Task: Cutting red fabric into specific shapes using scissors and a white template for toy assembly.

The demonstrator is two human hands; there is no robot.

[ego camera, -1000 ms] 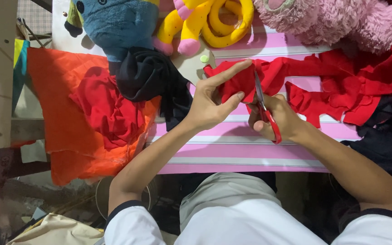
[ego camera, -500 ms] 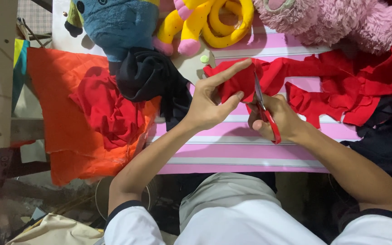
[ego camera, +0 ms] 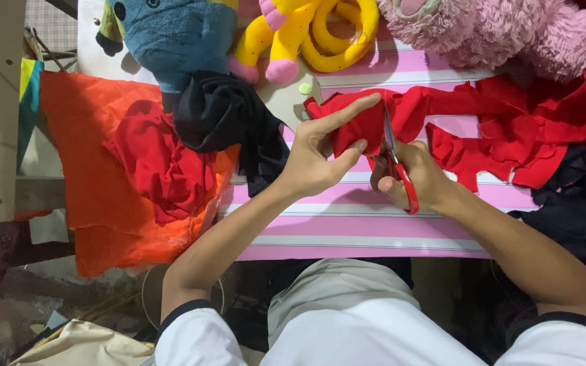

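Table (ego camera: pixel 347 230), pink-striped, carries orange cloth (ego camera: pixel 96 156) at left, plush toys (ego camera: pixel 171 41) along the far edge and red scraps (ego camera: pixel 544 129) at right. Red cloth (ego camera: pixel 354 122) lies near centre, between both hands. Left hand (ego camera: pixel 313 159) pinches it, forefinger laid along the top edge, thumb beneath. Right hand (ego camera: pixel 412 179) is closed through the red scissor handles; scissors (ego camera: pixel 391 152) point away, blades nearly shut in the cloth. Position matches the frames before: no visible advance of the cut.

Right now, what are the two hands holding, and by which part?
The left hand pinches a red fabric piece near its cut edge. The right hand holds red-handled scissors by the handle loops, blades in the fabric.
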